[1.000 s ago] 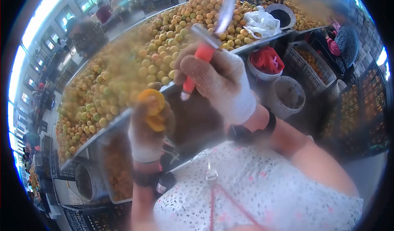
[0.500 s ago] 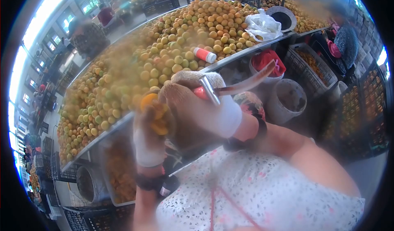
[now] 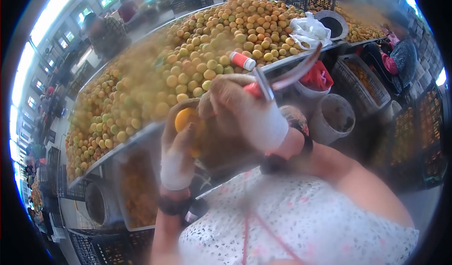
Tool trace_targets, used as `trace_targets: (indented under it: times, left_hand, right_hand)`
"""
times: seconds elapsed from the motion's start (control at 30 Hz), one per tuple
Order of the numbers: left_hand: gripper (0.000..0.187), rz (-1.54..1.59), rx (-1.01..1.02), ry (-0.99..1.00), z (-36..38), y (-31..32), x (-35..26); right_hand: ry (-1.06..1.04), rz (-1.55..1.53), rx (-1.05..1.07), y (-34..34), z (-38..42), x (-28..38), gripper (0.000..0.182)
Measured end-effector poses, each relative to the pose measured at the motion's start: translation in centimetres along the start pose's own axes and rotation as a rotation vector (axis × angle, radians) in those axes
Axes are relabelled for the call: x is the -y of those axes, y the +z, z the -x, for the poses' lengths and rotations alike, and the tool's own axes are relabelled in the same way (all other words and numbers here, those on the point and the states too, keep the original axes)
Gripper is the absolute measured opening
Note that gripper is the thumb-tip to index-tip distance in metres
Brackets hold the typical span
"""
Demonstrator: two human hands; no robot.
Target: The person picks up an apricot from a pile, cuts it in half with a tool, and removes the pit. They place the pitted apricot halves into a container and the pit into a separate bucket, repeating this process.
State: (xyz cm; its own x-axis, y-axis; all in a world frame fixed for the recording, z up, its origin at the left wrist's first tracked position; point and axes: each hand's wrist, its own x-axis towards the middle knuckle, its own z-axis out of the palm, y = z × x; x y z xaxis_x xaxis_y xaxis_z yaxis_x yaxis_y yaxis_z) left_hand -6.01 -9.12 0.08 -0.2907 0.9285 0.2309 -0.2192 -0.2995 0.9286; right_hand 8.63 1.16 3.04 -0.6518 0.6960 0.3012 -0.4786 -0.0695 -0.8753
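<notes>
Gloved and bent round an orange-yellow fruit (image 3: 185, 119), my left hand (image 3: 178, 140) is over the near edge of the fruit table. My right hand (image 3: 247, 112), also gloved, is closed round a tool with a red handle (image 3: 253, 89), a metal collar and a long curved blade-like part (image 3: 301, 69) pointing up to the right. Its fingertips are close beside the fruit; the lens blur hides whether they touch it. Behind the hands, a red and white cylinder (image 3: 242, 60) lies on the heap of yellow-green and orange fruits (image 3: 188, 76).
A metal edge (image 3: 117, 155) borders the heap. Right of my hands are a white bucket (image 3: 333, 115), red plastic (image 3: 318, 76) and a crate (image 3: 362, 79); a seated person (image 3: 398, 60) is beyond. Lower left are a bin (image 3: 100, 203) and a container of orange pieces (image 3: 139, 189).
My right hand has risen and turned, and the tool points more steeply upward. My left hand has shifted slightly, with the fruit now showing rounder between its fingers. The view has moved a little.
</notes>
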Motion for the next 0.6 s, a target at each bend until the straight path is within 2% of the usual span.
trace_targets:
  times: [0.07, 0.1, 0.13, 0.2, 0.23, 0.27, 0.33, 0.37, 0.4, 0.43, 0.5, 0.6]
  left_hand:
    - [0.057, -0.078, -0.083, 0.031, 0.0, 0.3, 0.7]
    - [0.057, -0.076, -0.082, 0.023, 0.0, 0.3, 0.6]
    - [0.058, -0.074, -0.051, -0.012, 0.0, 0.1, 0.2]
    - [0.058, -0.069, -0.028, -0.056, -0.1, -0.4, -0.2]
    - [0.059, -0.038, 0.012, -0.053, -0.2, -0.6, -0.1]
    - [0.059, -0.004, 0.053, -0.052, 0.0, -0.8, 0.0]
    - [0.057, 0.048, 0.036, -0.062, 0.4, -1.1, 0.4]
    - [0.058, 0.165, 0.091, -0.081, 0.3, -1.4, 0.6]
    - [0.059, 0.280, 0.146, -0.096, 0.3, -1.5, 0.7]
    - [0.061, 0.295, 0.093, -0.095, 0.2, -1.1, 1.0]
    - [0.062, 0.343, 0.111, -0.097, 0.0, -1.2, 1.2]
    - [0.062, 0.408, 0.154, -0.114, -0.2, -1.4, 1.4]
  right_hand:
    - [-0.402, 0.352, -0.033, 0.5, 0.7, -1.2, 0.020]
    - [-0.452, 0.537, 0.014, -0.3, 0.2, -1.5, 0.017]
    - [-0.445, 0.537, 0.011, -0.6, -0.1, -0.9, 0.017]
    - [0.027, 0.306, 0.051, -0.4, -0.3, 0.8, 0.014]
    - [0.109, 0.146, 0.017, -0.3, -0.4, 1.0, 0.018]
    - [0.127, 0.143, 0.007, -0.3, -0.3, 0.4, 0.018]
    - [-0.060, 0.091, -0.008, -0.6, -0.5, -0.6, 0.034]
    - [0.157, -0.069, -0.059, -0.6, -0.5, 0.1, 0.036]
    - [0.159, -0.068, -0.063, -0.7, -0.4, 0.0, 0.036]
    - [0.128, -0.090, -0.079, -0.7, -0.6, -0.1, 0.035]
    - [0.093, -0.111, -0.093, -0.7, -0.8, -0.3, 0.034]
    - [0.185, -0.243, -0.145, -0.9, -1.1, -0.5, 0.032]
